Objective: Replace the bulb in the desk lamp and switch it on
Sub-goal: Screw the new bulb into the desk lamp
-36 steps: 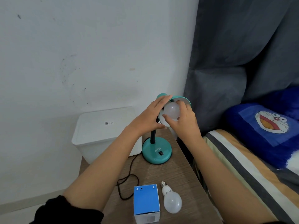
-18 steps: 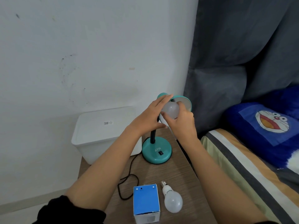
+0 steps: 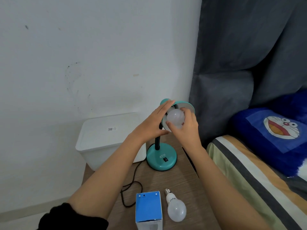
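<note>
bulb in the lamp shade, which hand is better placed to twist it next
Right. The right hand has its fingers curled round the bulb inside the shade, ready to twist. The left hand lies with straight fingers against the shade's outside, bracing it, not gripping the bulb.

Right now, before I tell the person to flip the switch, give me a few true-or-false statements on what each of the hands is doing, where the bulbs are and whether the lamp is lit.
1. The right hand grips the bulb in the shade. True.
2. A loose bulb lies on the table beside the blue box. True.
3. The left hand holds the blue box. False: it rests with straight fingers on the lamp shade.
4. The bulb in the shade is glowing. False: it looks unlit.
5. The black switch sits on the teal lamp base, with neither hand on it. True.
</note>
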`<action>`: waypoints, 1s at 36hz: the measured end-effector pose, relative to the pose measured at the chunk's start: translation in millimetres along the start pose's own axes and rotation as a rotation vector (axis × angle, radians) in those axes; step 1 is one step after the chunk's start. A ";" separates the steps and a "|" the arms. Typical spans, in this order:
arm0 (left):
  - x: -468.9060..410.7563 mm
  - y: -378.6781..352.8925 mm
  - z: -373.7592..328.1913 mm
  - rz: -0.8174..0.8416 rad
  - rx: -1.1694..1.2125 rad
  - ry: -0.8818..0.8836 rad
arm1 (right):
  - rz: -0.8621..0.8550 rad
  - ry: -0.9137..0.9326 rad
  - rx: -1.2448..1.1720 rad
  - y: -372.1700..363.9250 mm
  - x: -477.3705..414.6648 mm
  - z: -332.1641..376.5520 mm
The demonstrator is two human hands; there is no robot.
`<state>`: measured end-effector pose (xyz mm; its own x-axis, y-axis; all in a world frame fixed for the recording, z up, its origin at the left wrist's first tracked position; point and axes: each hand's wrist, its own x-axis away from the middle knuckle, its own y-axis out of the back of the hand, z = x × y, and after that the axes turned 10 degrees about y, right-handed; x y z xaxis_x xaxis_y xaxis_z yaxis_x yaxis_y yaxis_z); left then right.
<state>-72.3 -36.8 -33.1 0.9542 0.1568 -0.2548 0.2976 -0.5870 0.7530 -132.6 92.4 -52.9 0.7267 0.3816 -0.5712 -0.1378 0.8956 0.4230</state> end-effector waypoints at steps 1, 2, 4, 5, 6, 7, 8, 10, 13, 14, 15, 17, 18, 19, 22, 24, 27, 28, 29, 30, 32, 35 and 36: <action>0.3 -0.3 0.2 0.001 0.003 -0.001 | 0.000 -0.002 -0.001 0.2 0.8 0.2; 0.3 -0.5 0.4 0.003 0.005 -0.002 | -0.003 -0.005 -0.003 0.1 1.2 0.3; 1.7 -1.2 0.5 0.004 0.011 -0.003 | -0.002 -0.016 -0.003 -0.6 2.1 1.4; 2.4 -1.7 0.5 0.004 0.012 -0.004 | 0.002 -0.023 -0.005 -0.8 2.7 2.3; 2.6 -2.0 0.7 0.004 0.011 -0.003 | 0.008 -0.025 -0.005 -1.5 2.9 2.7; 2.8 -2.2 0.7 0.003 0.008 -0.002 | 0.014 -0.024 -0.003 -2.2 3.1 3.2; 2.7 -2.4 0.7 0.002 0.006 -0.002 | 0.018 -0.021 0.002 -2.9 3.2 3.6; 1.3 -2.0 1.7 0.002 0.011 0.002 | 0.014 -0.012 0.017 -4.0 3.0 4.3; 0.4 -2.1 2.9 -0.001 0.006 -0.001 | 0.021 -0.004 0.038 -3.7 1.7 5.0; 0.6 -2.4 2.9 -0.002 0.004 -0.002 | 0.030 -0.005 0.043 -2.5 1.6 5.6; 1.3 -2.7 2.2 -0.003 0.002 -0.003 | 0.043 -0.007 0.044 -0.4 1.6 6.6; 2.4 -3.4 1.0 -0.006 0.000 0.005 | 0.069 -0.007 0.051 3.7 1.6 8.8; 2.9 -3.6 0.2 -0.006 0.001 0.014 | 0.080 -0.005 0.060 6.1 1.8 10.2; 4.0 -3.3 -1.1 -0.008 0.003 0.023 | 0.087 -0.003 0.071 8.8 2.3 11.9; 7.4 -1.6 -5.5 -0.017 0.005 0.047 | 0.083 0.002 0.096 16.6 4.7 17.6; 11.6 2.1 -8.5 -0.015 -0.004 0.075 | 0.073 0.008 0.104 21.3 7.2 22.7; 21.6 11.1 -8.8 -0.030 -0.048 0.103 | 0.053 0.035 0.110 27.7 12.2 34.2; 25.9 15.1 -7.9 -0.038 -0.060 0.114 | 0.042 0.051 0.112 28.9 13.8 38.5; 31.2 20.0 -6.7 -0.047 -0.067 0.130 | 0.032 0.071 0.115 29.6 15.8 43.6; 36.8 25.3 -4.8 -0.056 -0.076 0.151 | 0.023 0.097 0.114 29.2 17.8 49.2; 48.6 36.5 0.8 -0.092 -0.086 0.196 | 0.029 0.158 0.101 25.2 21.6 60.7; 68.0 52.6 13.5 -0.175 -0.071 0.296 | 0.096 0.223 0.076 9.3 24.3 75.8; 74.6 58.0 18.9 -0.203 -0.066 0.334 | 0.122 0.226 0.067 1.8 24.1 79.9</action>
<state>15.5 -74.1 -19.9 0.8301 0.5206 -0.1997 0.4726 -0.4670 0.7474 -61.6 85.0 -9.7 0.5380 0.5338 -0.6523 -0.1645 0.8255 0.5399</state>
